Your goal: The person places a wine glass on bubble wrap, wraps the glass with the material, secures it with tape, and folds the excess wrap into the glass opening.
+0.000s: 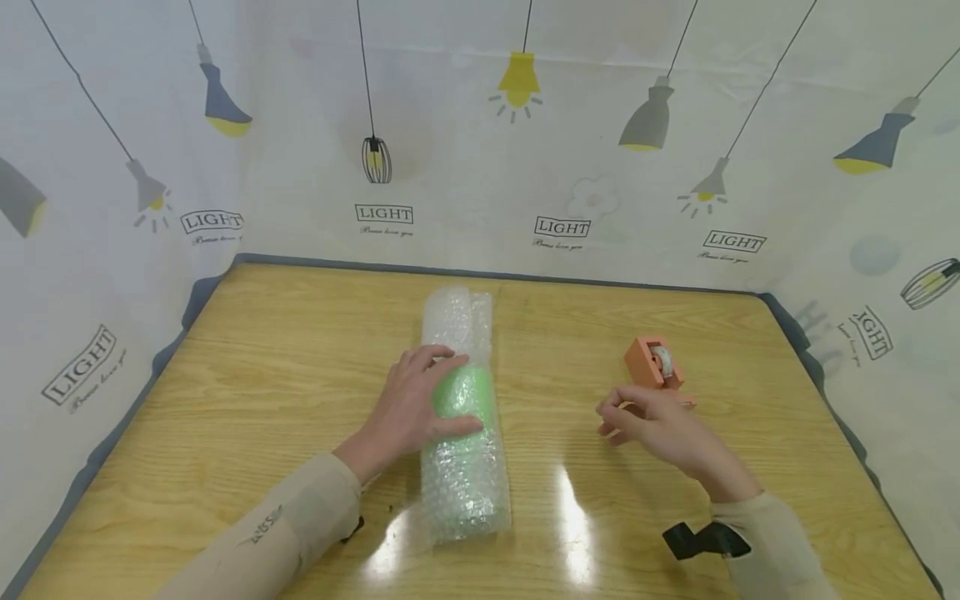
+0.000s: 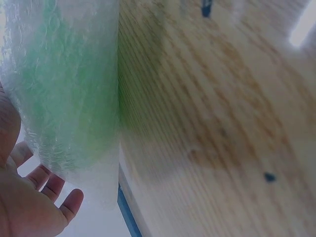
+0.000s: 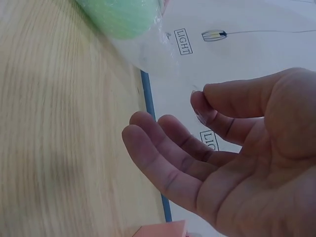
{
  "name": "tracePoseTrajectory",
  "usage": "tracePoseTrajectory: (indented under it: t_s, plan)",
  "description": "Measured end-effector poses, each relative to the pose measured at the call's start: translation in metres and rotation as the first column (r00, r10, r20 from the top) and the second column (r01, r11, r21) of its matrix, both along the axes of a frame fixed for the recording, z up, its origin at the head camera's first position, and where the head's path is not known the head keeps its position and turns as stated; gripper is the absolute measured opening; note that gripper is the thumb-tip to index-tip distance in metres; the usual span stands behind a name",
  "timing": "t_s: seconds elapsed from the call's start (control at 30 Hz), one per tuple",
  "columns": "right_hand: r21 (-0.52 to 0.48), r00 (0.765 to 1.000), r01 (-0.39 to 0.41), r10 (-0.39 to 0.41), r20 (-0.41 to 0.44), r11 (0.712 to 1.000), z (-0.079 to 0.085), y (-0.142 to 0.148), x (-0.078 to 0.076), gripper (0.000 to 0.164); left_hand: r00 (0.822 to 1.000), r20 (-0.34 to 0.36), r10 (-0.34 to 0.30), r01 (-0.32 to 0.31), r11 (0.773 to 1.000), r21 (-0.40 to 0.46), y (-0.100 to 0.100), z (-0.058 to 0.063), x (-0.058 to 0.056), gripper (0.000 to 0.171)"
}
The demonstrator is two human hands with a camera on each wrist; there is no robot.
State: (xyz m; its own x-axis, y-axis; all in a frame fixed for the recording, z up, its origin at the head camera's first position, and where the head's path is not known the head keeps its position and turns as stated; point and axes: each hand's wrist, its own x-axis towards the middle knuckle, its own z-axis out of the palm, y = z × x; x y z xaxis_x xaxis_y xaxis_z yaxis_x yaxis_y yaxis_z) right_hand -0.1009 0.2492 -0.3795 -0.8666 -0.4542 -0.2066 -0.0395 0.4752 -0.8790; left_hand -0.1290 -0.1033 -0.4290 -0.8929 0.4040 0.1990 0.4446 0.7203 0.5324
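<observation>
A long bubble-wrap bundle (image 1: 465, 492) lies lengthwise on the table, with a light green rounded thing (image 2: 74, 94) showing through its middle. My left hand (image 1: 408, 404) holds it from the left, thumb and index finger reaching across the top; other fingers curve by its far side in the left wrist view. To the right, apart from the bundle, my right hand (image 1: 660, 425) is raised above the table. Its thumb and index finger pinch a thin clear strip that looks like tape (image 3: 195, 89), while the other fingers (image 3: 163, 173) are loosely bent. Behind this hand stands an orange tape dispenser (image 1: 645, 364), partly hidden.
The wooden table (image 1: 300, 333) ends at a dark blue edge along a pale curtain (image 1: 465, 167) printed with lamps, which stands at the back and both sides. A small dark speck (image 2: 269, 177) shows on the tabletop.
</observation>
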Motion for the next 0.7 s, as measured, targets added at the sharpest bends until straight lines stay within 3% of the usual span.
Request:
tracePoseTrajectory:
  t_s: [0.23,0.7]
  plan:
    - [0.044,0.999,-0.039,0.038,0.028,0.998,0.008,-0.015,-0.007,0.020,1.000,0.007,0.004,-0.004,1.000,0.004,0.000,0.001,0.000,0.090]
    - [0.065,0.991,-0.123,0.125,-0.037,0.990,0.008,-0.049,-0.024,0.018,1.000,0.001,0.001,-0.001,1.000,0.005,0.000,0.001,0.000,0.090]
